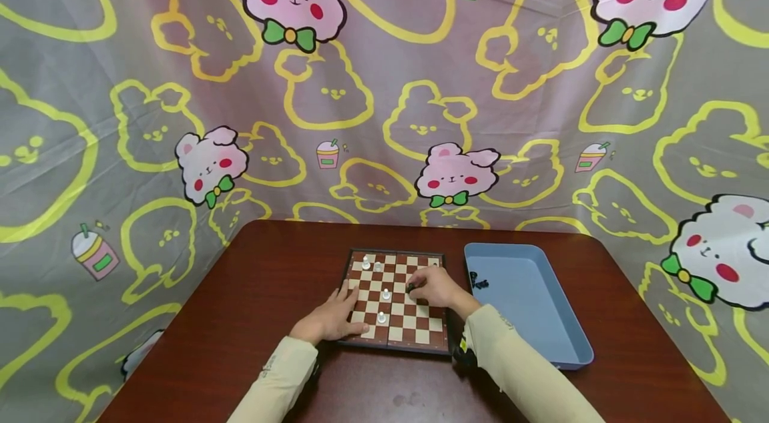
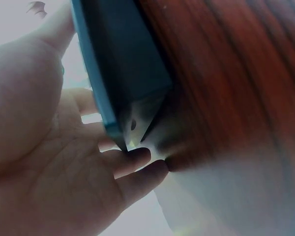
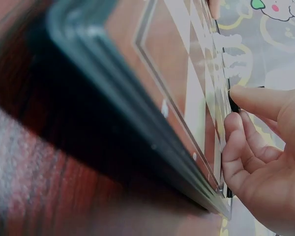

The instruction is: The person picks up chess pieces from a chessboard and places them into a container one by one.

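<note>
A brown-and-cream chessboard (image 1: pixel 414 336) lies on the table. My left hand (image 1: pixel 327 317) rests at its left edge, fingers spread; from below, in the left wrist view, the palm is beside the board's dark rim (image 2: pixel 123 54). Over the right half of the board, my right hand (image 1: pixel 437 286) pinches a small black chess piece (image 3: pixel 233 102) between thumb and fingers, which hide most of it. On the left half stand several white chess pieces, among them one near the far edge (image 1: pixel 366 263), one by the centre line (image 1: pixel 386 293) and a nearer one (image 1: pixel 381 317).
A blue-grey tray (image 1: pixel 578 333) stands to the right of the board, with several black chess pieces (image 1: pixel 480 283) near its left wall. Another dark piece (image 1: pixel 435 265) shows at the board's far right. A patterned cloth (image 1: pixel 384 109) hangs behind the brown table (image 1: pixel 270 276).
</note>
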The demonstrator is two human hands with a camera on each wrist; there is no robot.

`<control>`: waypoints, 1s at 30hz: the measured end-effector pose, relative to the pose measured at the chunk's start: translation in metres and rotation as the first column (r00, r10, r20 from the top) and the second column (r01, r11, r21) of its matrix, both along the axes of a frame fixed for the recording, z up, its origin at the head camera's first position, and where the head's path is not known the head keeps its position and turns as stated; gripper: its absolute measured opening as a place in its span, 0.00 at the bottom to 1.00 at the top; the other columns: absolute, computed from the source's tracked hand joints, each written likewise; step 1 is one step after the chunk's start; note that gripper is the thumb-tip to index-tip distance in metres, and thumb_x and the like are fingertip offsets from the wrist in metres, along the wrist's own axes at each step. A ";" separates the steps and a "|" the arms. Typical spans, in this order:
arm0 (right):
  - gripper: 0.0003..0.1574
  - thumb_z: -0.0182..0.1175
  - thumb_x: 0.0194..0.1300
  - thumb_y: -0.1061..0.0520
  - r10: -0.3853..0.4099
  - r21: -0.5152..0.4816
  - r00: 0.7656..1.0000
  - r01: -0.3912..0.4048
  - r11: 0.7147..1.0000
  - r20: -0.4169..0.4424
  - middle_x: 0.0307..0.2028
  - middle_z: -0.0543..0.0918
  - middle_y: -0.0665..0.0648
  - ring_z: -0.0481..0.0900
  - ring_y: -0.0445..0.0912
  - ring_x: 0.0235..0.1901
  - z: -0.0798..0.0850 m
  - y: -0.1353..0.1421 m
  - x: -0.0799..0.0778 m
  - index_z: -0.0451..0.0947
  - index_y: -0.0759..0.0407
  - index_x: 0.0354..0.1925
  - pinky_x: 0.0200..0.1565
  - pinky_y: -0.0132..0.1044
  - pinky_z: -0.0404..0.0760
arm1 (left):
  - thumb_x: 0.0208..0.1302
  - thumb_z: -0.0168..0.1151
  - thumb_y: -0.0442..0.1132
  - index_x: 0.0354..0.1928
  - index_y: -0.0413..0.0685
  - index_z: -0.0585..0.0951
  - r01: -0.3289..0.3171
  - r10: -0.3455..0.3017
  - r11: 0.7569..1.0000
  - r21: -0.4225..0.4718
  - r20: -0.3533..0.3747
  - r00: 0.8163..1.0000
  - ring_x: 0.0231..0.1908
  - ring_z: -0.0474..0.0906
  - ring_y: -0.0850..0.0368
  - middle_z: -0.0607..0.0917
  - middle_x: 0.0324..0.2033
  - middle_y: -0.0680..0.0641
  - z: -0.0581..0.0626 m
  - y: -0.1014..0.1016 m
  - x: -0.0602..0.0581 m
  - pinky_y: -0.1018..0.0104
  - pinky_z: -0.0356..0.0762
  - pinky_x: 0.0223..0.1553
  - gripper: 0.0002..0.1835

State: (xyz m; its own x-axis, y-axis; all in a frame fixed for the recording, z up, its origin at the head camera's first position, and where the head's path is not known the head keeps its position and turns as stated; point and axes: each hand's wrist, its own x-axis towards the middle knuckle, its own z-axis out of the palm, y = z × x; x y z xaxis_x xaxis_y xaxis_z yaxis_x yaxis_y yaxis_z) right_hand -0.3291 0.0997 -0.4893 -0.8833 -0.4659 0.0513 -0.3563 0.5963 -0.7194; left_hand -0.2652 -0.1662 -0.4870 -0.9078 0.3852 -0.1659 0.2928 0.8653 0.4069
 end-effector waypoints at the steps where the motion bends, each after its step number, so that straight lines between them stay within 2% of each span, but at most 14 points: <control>1: 0.06 0.68 0.57 0.59 -0.005 -0.001 1.000 0.005 1.000 0.006 0.33 0.81 0.48 0.77 0.42 0.32 0.000 0.000 0.000 0.83 0.54 0.36 0.33 0.39 0.76 | 0.58 0.62 0.61 0.71 0.37 0.56 -0.002 0.002 1.000 0.000 0.003 1.000 0.68 0.47 0.32 0.46 0.70 0.31 0.000 0.000 0.000 0.43 0.61 0.59 0.49; 7: 0.06 0.68 0.57 0.58 -0.009 -0.013 1.000 0.009 1.000 -0.003 0.33 0.80 0.47 0.77 0.42 0.34 0.003 0.002 0.000 0.83 0.52 0.36 0.36 0.39 0.76 | 0.58 0.61 0.62 0.72 0.39 0.55 -0.013 0.013 1.000 0.002 0.015 1.000 0.68 0.47 0.33 0.46 0.71 0.32 0.000 0.001 0.000 0.43 0.61 0.59 0.50; 15: 0.09 0.65 0.60 0.59 0.013 -0.030 1.000 -0.013 0.999 -0.002 0.35 0.80 0.49 0.76 0.43 0.33 0.020 0.007 0.002 0.83 0.58 0.41 0.32 0.39 0.75 | 0.58 0.61 0.62 0.72 0.39 0.56 -0.008 0.008 1.000 -0.006 0.009 1.000 0.68 0.47 0.34 0.46 0.71 0.32 0.000 0.000 0.000 0.44 0.61 0.59 0.49; 23: 0.11 0.65 0.60 0.59 0.025 -0.055 1.000 -0.025 0.998 -0.009 0.38 0.82 0.50 0.78 0.43 0.34 0.039 0.023 0.004 0.83 0.58 0.42 0.33 0.40 0.76 | 0.58 0.62 0.61 0.71 0.37 0.57 -0.004 0.004 1.000 0.001 -0.001 1.000 0.68 0.48 0.33 0.47 0.70 0.31 0.002 0.002 0.003 0.44 0.62 0.59 0.49; 30: 0.12 0.65 0.61 0.59 0.013 -0.062 1.000 -0.014 0.998 -0.027 0.38 0.82 0.51 0.79 0.45 0.37 0.044 0.040 -0.001 0.83 0.61 0.43 0.34 0.39 0.77 | 0.59 0.61 0.61 0.71 0.37 0.56 0.005 -0.005 1.000 -0.006 0.003 1.000 0.68 0.47 0.33 0.47 0.70 0.31 0.002 0.001 0.002 0.44 0.61 0.59 0.49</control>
